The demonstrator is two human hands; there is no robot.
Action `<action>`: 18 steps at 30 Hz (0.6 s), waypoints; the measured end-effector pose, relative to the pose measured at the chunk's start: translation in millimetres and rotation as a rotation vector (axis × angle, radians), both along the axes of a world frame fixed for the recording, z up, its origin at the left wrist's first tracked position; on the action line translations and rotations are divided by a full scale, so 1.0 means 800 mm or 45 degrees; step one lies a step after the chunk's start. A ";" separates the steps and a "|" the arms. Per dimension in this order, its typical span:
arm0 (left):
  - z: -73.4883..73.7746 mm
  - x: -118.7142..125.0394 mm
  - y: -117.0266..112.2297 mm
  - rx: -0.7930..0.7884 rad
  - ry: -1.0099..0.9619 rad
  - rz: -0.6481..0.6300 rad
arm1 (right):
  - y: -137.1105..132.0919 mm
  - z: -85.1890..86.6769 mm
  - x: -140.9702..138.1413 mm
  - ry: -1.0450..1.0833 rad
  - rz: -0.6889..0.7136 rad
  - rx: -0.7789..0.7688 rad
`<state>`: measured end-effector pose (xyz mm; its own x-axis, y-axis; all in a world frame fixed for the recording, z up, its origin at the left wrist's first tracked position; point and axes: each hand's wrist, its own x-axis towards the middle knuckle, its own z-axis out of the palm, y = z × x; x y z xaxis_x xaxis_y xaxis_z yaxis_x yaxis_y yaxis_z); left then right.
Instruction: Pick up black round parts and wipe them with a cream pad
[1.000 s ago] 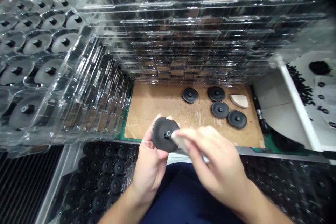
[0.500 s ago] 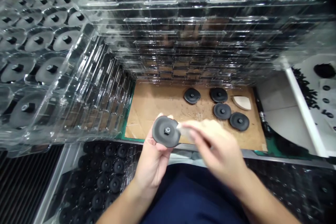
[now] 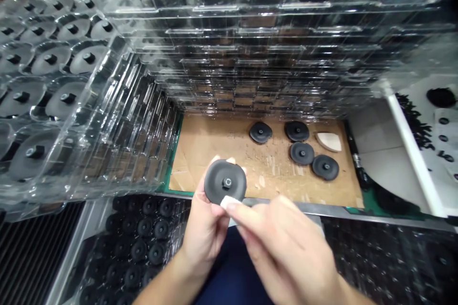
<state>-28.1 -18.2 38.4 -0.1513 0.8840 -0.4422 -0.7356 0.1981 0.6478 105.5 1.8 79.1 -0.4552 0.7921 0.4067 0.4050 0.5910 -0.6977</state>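
Observation:
My left hand holds a round black rubber disc with a small hub in its middle, fingers wrapped behind its rim. My right hand comes in from the lower right. Its fingers pinch a small white piece against the disc's lower edge. Both hands hover over the front edge of a cardboard sheet on the bench.
Several loose black discs and a white wedge lie on the cardboard. Tall stacks of clear plastic trays wall in the back and left. A bin of black discs sits at lower left. A white-walled box stands right.
My right hand has dropped from the disc's right side to its lower edge, carrying the white piece along. The left hand and disc have hardly moved.

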 end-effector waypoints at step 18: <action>-0.007 -0.002 0.003 -0.011 -0.156 0.079 | 0.022 -0.025 0.006 -0.002 -0.096 -0.118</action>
<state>-29.9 -16.2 32.7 -0.1503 0.8707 -0.4684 -0.8202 0.1547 0.5508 110.2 19.7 58.9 -0.3937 0.8582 0.3293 0.4470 0.4918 -0.7472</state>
